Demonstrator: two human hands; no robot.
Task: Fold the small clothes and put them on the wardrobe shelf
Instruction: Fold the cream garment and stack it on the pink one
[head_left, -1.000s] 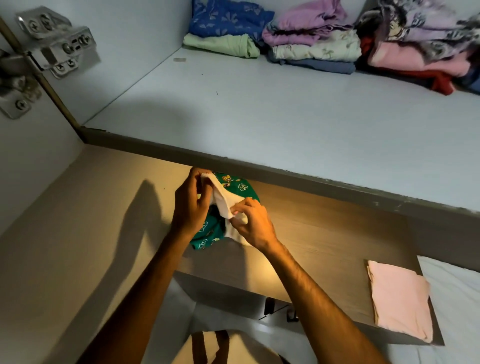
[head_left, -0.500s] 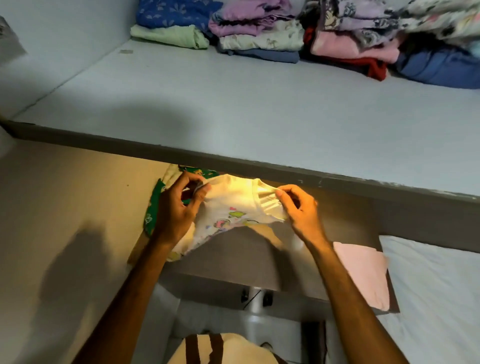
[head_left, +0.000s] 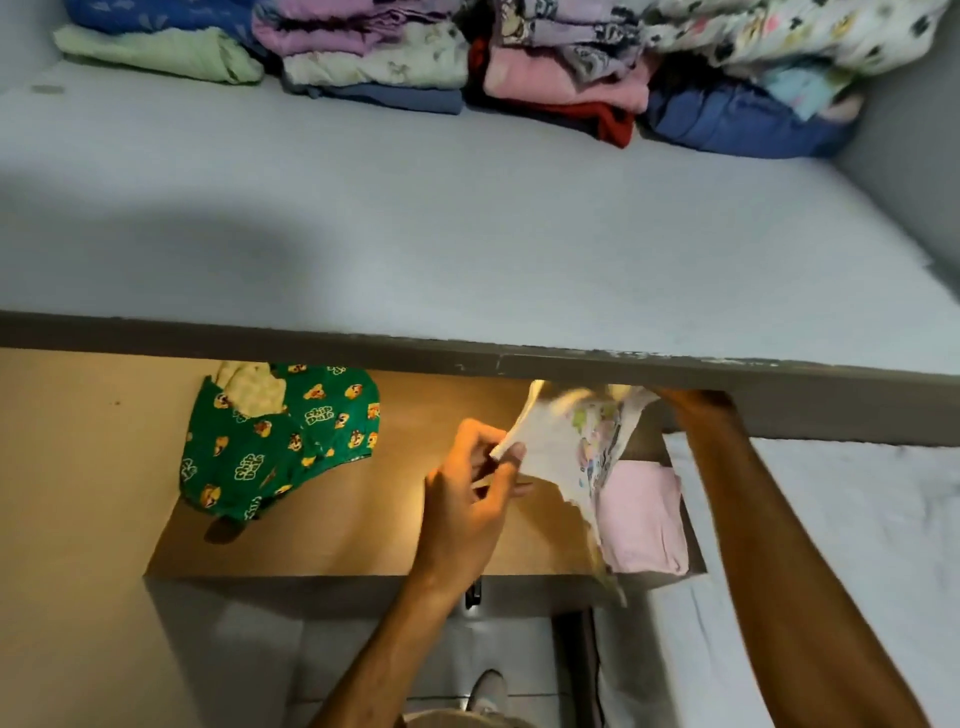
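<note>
A small white printed garment (head_left: 576, 441) hangs stretched between my hands above the brown wooden surface (head_left: 363, 519). My left hand (head_left: 470, 499) pinches its left edge. My right hand (head_left: 696, 402) grips its far right corner, partly hidden under the front edge of the grey wardrobe shelf (head_left: 467, 234). A green cartoon-print garment (head_left: 280, 441) lies loose on the wooden surface to the left, with a pale checked cloth (head_left: 252, 387) on its top corner. A folded pink cloth (head_left: 641, 519) rests under the white garment at the right end of the wood.
Stacks of folded clothes (head_left: 415, 62) line the back of the shelf, from a green piece (head_left: 156, 54) at left to blue ones (head_left: 737, 124) at right. A white sheet (head_left: 857, 545) lies on the right. The floor and a shoe (head_left: 488, 691) show below.
Both hands carried the white garment to the right, away from the green garment, which now lies alone on the wood. The view has shifted right as well.
</note>
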